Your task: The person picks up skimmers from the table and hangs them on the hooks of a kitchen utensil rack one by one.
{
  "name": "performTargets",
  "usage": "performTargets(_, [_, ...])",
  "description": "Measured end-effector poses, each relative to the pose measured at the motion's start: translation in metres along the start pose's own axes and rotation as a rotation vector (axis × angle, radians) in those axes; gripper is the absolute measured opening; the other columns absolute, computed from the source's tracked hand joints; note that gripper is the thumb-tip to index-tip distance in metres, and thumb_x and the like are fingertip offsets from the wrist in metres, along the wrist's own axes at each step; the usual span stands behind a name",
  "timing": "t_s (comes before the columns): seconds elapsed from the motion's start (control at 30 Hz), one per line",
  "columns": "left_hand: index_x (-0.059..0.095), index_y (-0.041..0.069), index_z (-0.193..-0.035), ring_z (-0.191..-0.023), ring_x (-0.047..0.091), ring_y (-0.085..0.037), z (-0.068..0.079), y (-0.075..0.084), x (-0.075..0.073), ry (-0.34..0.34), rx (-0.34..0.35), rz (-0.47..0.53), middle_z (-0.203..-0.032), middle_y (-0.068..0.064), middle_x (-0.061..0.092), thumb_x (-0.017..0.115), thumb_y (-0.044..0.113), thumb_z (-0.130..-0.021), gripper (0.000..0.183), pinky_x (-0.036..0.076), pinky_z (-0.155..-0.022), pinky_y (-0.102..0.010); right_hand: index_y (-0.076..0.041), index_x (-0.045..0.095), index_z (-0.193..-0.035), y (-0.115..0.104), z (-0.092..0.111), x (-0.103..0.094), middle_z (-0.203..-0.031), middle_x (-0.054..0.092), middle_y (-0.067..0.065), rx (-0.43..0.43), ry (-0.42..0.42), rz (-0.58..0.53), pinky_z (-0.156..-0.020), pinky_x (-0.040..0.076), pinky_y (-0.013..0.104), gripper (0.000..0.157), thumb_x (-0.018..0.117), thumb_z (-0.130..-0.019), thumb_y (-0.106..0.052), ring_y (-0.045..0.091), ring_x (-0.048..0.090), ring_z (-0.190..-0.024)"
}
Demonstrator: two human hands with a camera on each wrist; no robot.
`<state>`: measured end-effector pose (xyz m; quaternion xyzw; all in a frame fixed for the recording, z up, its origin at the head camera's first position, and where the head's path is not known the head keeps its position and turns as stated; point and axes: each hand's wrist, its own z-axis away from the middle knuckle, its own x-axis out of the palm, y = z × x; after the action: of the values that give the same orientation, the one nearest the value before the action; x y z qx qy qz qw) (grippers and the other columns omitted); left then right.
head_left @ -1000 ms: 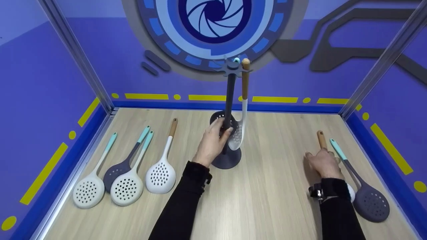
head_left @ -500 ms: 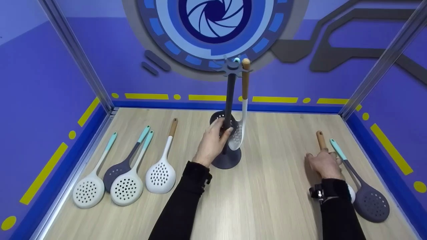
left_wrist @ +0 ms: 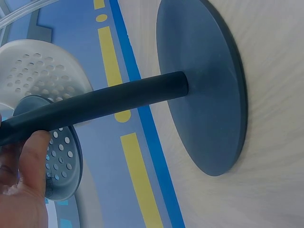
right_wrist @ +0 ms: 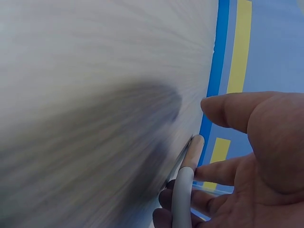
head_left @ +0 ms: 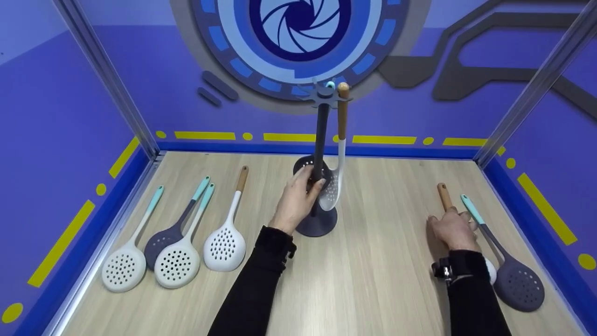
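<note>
Left grip [head_left: 296, 199] wrapped round the stand [head_left: 322, 135], upright toward the desk's [head_left: 382, 261] back edge. Right grip [head_left: 453, 228]: fingers curled round the skimmer [head_left: 445, 197] near the right edge, thumb standing clear of it.

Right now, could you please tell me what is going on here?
A person's left hand grips the post of a dark stand, on which a white skimmer and a dark perforated utensil hang. Their right hand has its fingers around a wooden-handled utensil, whose head is mostly hidden. A turquoise-handled skimmer lies beside it, and four skimmers lie to the person's left.
</note>
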<state>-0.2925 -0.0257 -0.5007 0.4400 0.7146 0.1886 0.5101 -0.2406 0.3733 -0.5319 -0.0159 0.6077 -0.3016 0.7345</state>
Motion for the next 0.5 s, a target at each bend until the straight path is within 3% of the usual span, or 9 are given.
performTargets(0.23, [0.053, 0.026, -0.134, -0.097, 0.064, -0.004, 0.0000, -0.0001, -0.0001, 0.002, 0.007, -0.002, -0.116, 0.008, 0.060, 0.052, 0.043, -0.101, 0.037, 0.058, -0.081, -0.027, 0.011, 0.030, -0.143, 0.0013, -0.0008, 0.0010, -0.137, 0.025, 0.047, -0.005, 0.021, -0.016, -0.089, 0.036, 0.071, 0.071, 0.048, -0.100, -0.042, 0.062, 0.029, -0.119])
performTargets(0.5, [0.053, 0.027, -0.133, -0.093, 0.062, -0.002, 0.0005, -0.0003, -0.0006, 0.006, 0.012, -0.008, -0.112, 0.009, 0.059, 0.052, 0.042, -0.101, 0.036, 0.054, -0.075, -0.020, 0.009, 0.032, -0.142, 0.0012, 0.0007, 0.0011, -0.137, 0.024, 0.047, -0.034, 0.008, -0.024, -0.083, 0.040, 0.070, 0.069, 0.049, -0.100, -0.042, 0.062, 0.032, -0.117])
